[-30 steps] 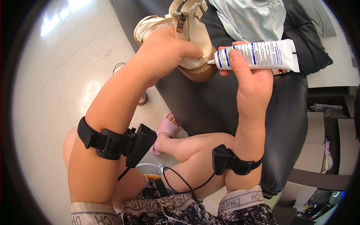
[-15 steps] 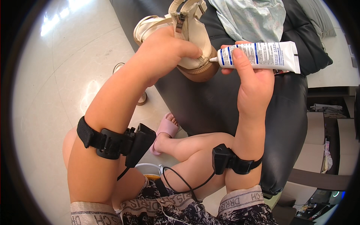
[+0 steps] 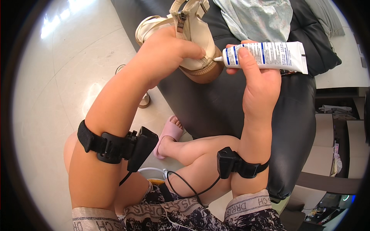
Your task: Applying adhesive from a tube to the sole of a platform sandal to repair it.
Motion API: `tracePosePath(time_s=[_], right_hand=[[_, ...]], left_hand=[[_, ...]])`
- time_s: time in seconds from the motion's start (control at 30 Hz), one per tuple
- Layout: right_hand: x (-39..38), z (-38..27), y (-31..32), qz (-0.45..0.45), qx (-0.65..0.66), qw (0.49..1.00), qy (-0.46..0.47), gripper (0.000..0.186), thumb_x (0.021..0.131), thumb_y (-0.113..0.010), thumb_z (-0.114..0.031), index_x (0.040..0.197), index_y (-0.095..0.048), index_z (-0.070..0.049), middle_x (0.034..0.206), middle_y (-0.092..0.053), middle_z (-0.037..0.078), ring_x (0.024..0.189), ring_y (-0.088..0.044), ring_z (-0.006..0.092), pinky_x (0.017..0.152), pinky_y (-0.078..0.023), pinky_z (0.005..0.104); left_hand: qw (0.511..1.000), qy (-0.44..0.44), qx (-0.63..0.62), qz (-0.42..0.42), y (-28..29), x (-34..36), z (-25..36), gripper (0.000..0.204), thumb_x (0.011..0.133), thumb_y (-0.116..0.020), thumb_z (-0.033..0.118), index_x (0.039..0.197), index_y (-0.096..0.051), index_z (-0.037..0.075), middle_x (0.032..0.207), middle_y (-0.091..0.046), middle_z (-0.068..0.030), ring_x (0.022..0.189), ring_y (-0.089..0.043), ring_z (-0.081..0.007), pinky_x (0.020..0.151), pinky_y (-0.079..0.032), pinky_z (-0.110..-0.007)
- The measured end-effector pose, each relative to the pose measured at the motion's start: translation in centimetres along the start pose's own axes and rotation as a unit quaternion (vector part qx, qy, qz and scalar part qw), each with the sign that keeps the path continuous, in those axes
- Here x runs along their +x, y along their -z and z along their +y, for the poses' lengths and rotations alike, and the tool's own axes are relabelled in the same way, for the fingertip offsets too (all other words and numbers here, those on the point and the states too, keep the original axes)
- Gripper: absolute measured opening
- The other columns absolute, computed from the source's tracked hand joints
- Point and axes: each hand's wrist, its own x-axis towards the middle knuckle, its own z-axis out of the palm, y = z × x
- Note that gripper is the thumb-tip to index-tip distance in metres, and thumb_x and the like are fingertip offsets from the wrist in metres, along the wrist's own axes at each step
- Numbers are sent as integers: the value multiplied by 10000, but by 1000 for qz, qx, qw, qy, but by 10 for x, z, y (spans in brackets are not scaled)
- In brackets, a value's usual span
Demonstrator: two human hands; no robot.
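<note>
My left hand (image 3: 165,48) is closed around a cream sandal (image 3: 203,40), its thumb pressed on the heel part just above the brown sole (image 3: 203,75). Straps and a buckle stick up at the top of the sandal. In my right hand (image 3: 260,73) lies a white glue-like tube (image 3: 266,54) with blue bands, gripped between thumb and fingers. Its narrow nozzle (image 3: 218,59) points left and meets the sandal's heel where upper and sole join. Most fingers of my left hand are hidden behind the sandal.
Beneath my hands stretches a black padded leather seat (image 3: 200,104), with a pale patterned cloth (image 3: 256,19) at its far side. Another shoe (image 3: 144,101) stands on the tiled floor (image 3: 50,115) to the left. A shelf unit (image 3: 323,184) is at the right.
The sandal, the tube and both hands have shifted very slightly left. Both grips stay the same, and the nozzle remains at the heel seam.
</note>
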Motion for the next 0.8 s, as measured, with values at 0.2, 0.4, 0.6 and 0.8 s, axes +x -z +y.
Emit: tracePosePath(time_s=[0.2,0.4,0.6,0.8], right_hand=[[0,0,0,16,0,1000,-5,259,862,-600,-116,1041,-550,64,895,-656,157,679,-597,158,624,-483,258],[1,2,1,17,4,1000,-5,261,864,-599,-120,1044,-543,61,902,-655,160,679,-599,156,633,-486,259],[2,4,-1,18,22,1000,2,255,872,-596,-125,1042,-541,56,901,-654,162,675,-600,157,633,-490,258],[2,3,0,21,17,1000,5,258,872,-596,-127,1042,-542,58,893,-653,168,670,-600,162,626,-490,261]], left_hand=[[1000,-3,-2,6,-1,-1,1,363,730,-668,176,1048,-608,10,943,-646,-86,867,-607,-178,778,-474,-322],[1000,-4,-5,6,-1,-1,-1,366,732,-671,178,1047,-609,3,945,-646,-90,863,-607,-179,770,-480,-323],[1000,-1,1,2,1,0,-2,374,737,-673,183,1063,-607,10,964,-643,-92,878,-609,-183,787,-483,-333],[1000,-7,-12,0,0,0,-1,378,738,-676,186,1068,-607,15,969,-644,-93,883,-610,-185,794,-483,-336]])
